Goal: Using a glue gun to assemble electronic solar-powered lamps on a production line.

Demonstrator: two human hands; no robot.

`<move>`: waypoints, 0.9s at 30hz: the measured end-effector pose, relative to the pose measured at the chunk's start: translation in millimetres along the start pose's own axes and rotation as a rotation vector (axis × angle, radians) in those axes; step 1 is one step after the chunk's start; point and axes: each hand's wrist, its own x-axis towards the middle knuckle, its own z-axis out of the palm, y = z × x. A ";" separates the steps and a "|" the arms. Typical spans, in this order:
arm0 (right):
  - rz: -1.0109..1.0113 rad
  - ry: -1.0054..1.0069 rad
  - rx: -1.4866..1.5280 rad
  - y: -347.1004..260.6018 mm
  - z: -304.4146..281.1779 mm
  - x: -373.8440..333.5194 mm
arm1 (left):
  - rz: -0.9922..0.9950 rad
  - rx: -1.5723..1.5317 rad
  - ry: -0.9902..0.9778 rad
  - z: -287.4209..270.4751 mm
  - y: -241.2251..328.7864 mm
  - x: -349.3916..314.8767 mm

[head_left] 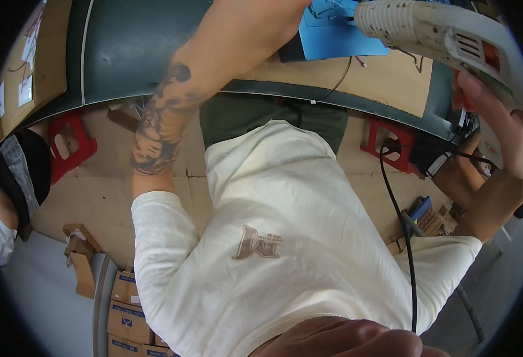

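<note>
My right hand (pixel 505 119) is closed round the handle of a white hot glue gun (pixel 413 24) with a ribbed front, side vents and a red switch. A finger lies by its red trigger. The tip points left, over a blue panel (pixel 344 41) with thin wires (pixel 330 9) at its far side. My left hand (pixel 267 15) reaches over the panel's left edge; its fingers are hidden at the top of the picture. Beneath the panel lies a brown cardboard sheet (pixel 392 80) on the dark green table (pixel 136 50).
An open cardboard box (pixel 47 65) stands at the table's left. Red stools (pixel 71 146) are below both sides. Parts of other people show at the left (pixel 20 172) and right (pixel 452 172). A black cable (pixel 395 202) hangs on my right. Stacked cartons (pixel 127 318) stand lower left.
</note>
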 end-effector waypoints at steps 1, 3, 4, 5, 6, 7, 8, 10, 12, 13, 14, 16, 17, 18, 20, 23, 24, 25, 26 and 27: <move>-0.019 -0.009 -0.001 -1.2 -1.2 -1.1 | 0.034 0.019 0.000 -0.5 -1.4 -1.1; -0.059 -0.021 -0.002 -0.8 -4.3 -5.0 | -0.041 0.165 -0.062 2.1 -4.0 -10.6; -0.079 -0.026 -0.001 -0.2 -5.5 -7.0 | -0.124 0.306 -0.128 1.7 -4.1 -11.7; -0.090 -0.020 0.004 1.3 -6.8 -9.6 | -0.102 0.306 -0.128 -0.1 -0.9 -6.0; -0.101 -0.012 0.009 2.6 -8.5 -10.1 | -0.109 0.156 -0.138 -2.7 5.4 0.4; -0.110 -0.003 0.016 2.9 -9.7 -8.8 | -0.114 0.006 -0.152 -3.9 8.8 7.4; -0.117 0.011 0.025 1.9 -10.4 -7.8 | -0.084 0.003 -0.162 -1.0 6.1 8.4; -0.139 0.026 0.046 1.8 -12.0 -6.4 | -0.053 0.175 -0.030 7.9 -0.1 -3.1; -0.164 0.035 0.062 6.4 -13.9 -5.4 | -0.057 0.162 -0.052 9.4 0.5 -3.6; -0.177 0.037 0.071 9.8 -15.7 -4.8 | -0.084 0.150 -0.069 9.3 0.3 -2.8; -0.173 0.054 0.077 28.5 -19.3 -7.7 | -0.067 0.147 -0.074 9.7 -1.8 -2.9; -0.305 -0.034 0.596 86.8 -20.7 -19.1 | -0.038 0.158 -0.077 7.9 -2.0 1.3; -0.325 0.053 0.747 95.8 -6.2 -26.3 | -0.032 0.164 -0.090 7.0 -0.4 1.3; -0.328 0.057 0.760 110.8 6.7 -26.6 | -0.035 0.177 -0.113 5.0 2.9 0.9; -0.497 -0.074 1.191 147.6 30.0 -25.8 | -0.035 0.203 -0.150 0.5 6.3 0.7; -0.505 -0.176 1.397 182.9 63.0 -26.5 | 0.043 0.264 -0.281 -6.8 14.8 0.5; -0.517 -0.182 1.426 190.0 74.3 -25.3 | 0.044 0.283 -0.345 -9.5 20.8 1.6; -0.547 -0.188 1.494 196.5 85.5 -23.8 | 0.045 0.303 -0.411 -12.5 26.6 3.1; -0.577 -0.192 1.559 201.8 95.4 -21.6 | 0.045 0.323 -0.434 -14.5 30.3 3.9; -0.590 -0.209 1.603 206.0 101.9 -18.7 | 0.038 0.324 -0.486 -16.3 34.4 5.9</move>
